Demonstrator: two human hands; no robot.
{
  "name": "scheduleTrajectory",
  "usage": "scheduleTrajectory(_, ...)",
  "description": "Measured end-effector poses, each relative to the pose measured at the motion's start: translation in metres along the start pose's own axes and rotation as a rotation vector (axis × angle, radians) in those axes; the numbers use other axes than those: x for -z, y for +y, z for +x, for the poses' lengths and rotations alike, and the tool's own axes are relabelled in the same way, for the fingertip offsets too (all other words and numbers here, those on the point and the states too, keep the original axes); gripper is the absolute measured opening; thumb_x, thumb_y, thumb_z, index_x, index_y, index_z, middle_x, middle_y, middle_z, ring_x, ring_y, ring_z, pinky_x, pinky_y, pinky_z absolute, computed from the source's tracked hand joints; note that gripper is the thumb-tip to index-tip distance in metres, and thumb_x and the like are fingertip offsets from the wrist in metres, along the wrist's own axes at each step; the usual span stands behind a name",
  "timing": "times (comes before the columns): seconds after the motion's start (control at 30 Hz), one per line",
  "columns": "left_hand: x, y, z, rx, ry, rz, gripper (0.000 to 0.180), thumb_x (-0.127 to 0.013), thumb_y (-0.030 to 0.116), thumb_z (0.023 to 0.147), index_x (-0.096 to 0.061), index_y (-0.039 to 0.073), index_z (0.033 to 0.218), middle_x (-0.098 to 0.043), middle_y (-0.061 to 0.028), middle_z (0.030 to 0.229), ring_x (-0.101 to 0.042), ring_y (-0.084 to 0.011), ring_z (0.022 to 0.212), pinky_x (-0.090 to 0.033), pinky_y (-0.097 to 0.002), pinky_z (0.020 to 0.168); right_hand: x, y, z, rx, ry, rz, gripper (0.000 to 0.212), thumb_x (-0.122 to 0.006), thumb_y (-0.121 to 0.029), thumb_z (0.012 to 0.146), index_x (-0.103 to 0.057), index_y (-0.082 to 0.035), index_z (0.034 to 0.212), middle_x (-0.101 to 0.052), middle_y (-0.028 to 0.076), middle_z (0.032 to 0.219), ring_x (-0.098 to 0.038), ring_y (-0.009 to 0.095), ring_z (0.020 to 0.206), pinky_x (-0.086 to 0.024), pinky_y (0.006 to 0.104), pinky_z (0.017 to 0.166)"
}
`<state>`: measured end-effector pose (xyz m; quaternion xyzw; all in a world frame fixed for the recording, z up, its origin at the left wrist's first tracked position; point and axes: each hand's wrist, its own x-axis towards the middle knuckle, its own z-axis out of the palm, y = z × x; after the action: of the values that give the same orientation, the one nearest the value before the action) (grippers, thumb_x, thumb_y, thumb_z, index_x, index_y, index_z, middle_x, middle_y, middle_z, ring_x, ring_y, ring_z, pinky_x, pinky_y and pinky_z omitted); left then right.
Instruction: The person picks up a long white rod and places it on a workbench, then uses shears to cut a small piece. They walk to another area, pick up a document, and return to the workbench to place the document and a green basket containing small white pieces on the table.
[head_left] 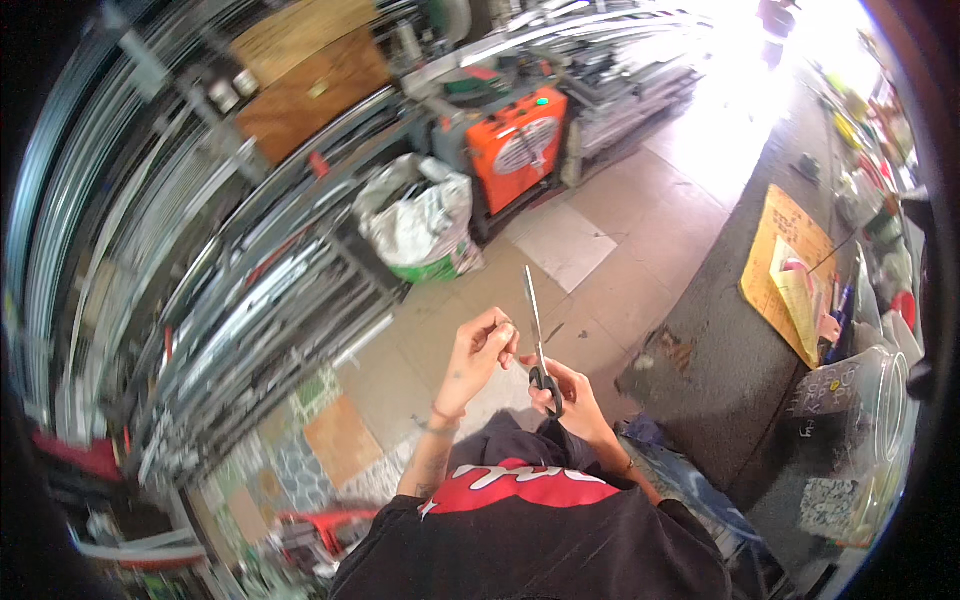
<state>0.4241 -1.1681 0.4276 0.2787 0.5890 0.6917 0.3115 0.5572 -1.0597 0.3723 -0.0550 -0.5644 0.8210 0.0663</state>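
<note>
A pair of scissors (pixel 538 340) with black handles and long silver blades is in my right hand (pixel 572 391). Its fingers wrap round the handles, and the blades point up and away from me, nearly together. Just to the left, my left hand (pixel 486 348) is closed in a pinch in front of my chest. What it holds, if anything, is too small to make out. Both hands are above the tiled floor (pixel 440 320), close to each other.
Racks of long metal bars (pixel 250 290) fill the left. A white and green sack (pixel 420 215) stands beside an orange machine (pixel 515 145). On the right, a dark workbench (pixel 700 370) carries a yellow board (pixel 775 270), pens (pixel 842 315) and a clear plastic tub (pixel 850 430).
</note>
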Motion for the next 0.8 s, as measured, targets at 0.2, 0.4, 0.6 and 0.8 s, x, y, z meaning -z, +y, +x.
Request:
scheduleTrajectory(0.2, 0.005, -0.050, 0.164, 0.158, 0.085, -0.465, 0.016, -0.043, 0.014, 0.087, -0.048, 0.008, 0.074, -0.055, -0.0053, 0.080, -0.053, -0.0130, 0.074, -0.044, -0.0263, 0.074, 0.052, 0.024, 0.099, 0.123, 0.475, -0.049, 0.039, -0.054, -0.006, 0.083, -0.044, -0.003, 0.121, -0.054, 0.002, 0.070, -0.051, 0.008, 0.061, -0.043, 0.0230, 0.057)
scheduleTrajectory(0.4, -0.015, -0.158, 0.303, 0.587, 0.010, -0.802, 0.010, -0.048, 0.016, 0.081, -0.051, 0.009, 0.076, -0.059, -0.0075, 0.083, -0.057, -0.0192, 0.083, -0.046, -0.0328, 0.081, 0.122, 0.008, 0.153, 0.037, 0.863, -0.409, 0.044, -0.055, -0.003, 0.080, -0.041, -0.005, 0.122, -0.061, 0.012, 0.076, -0.054, 0.010, 0.067, -0.046, 0.0281, 0.064)
scheduleTrajectory(0.6, -0.067, -0.187, 0.363, 0.615, -0.406, -0.696, 0.005, -0.049, 0.005, 0.076, -0.048, 0.010, 0.074, -0.051, -0.0043, 0.074, -0.050, -0.0160, 0.071, -0.043, -0.0265, 0.066, 0.158, -0.032, 0.169, 0.078, 1.356, -0.487, 0.048, -0.062, -0.004, 0.077, -0.041, -0.005, 0.121, -0.060, 0.012, 0.076, -0.059, 0.016, 0.067, -0.048, 0.0288, 0.064)
scheduleTrajectory(0.8, -0.145, -0.176, 0.431, 0.919, -0.734, -0.434, 0.017, -0.046, -0.006, 0.066, -0.047, 0.007, 0.077, -0.045, -0.0030, 0.075, -0.042, -0.0118, 0.063, -0.035, -0.0216, 0.055, 0.179, -0.081, 0.177, 0.161, 1.779, -0.613, 0.058, -0.060, 0.001, 0.076, -0.034, -0.006, 0.127, -0.057, 0.007, 0.073, -0.058, 0.012, 0.066, -0.043, 0.0252, 0.055)
